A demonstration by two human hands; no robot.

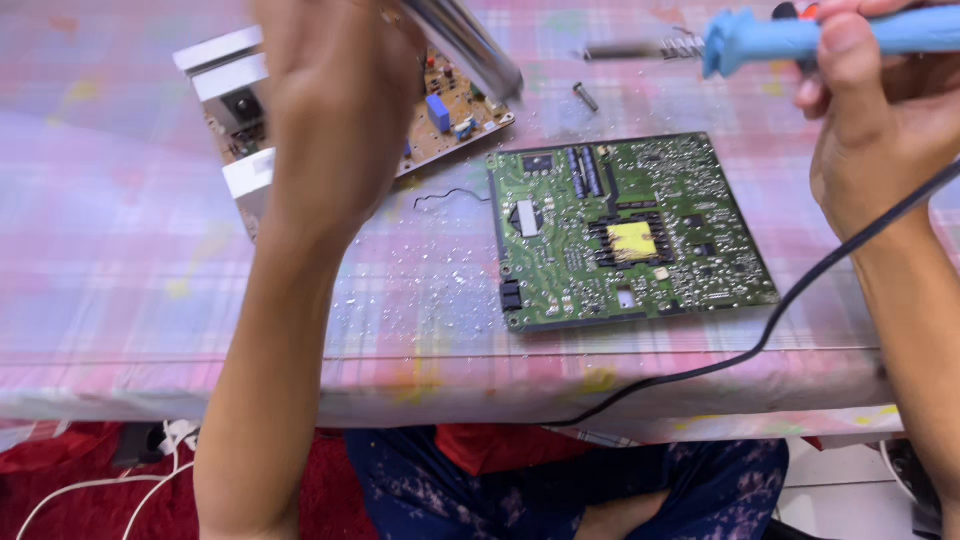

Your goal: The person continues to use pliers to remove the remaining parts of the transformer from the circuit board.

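Head view: right hand gripping blue soldering iron above and right of green circuit board; left hand clutching a metal tool up-left of it. Mid-soldering, seemingly. Next: lowering tip precisely onto a joint.

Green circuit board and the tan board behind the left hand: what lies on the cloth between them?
In the head view, a thin curled black wire and scattered silvery specks lie between the green circuit board and the tan board.
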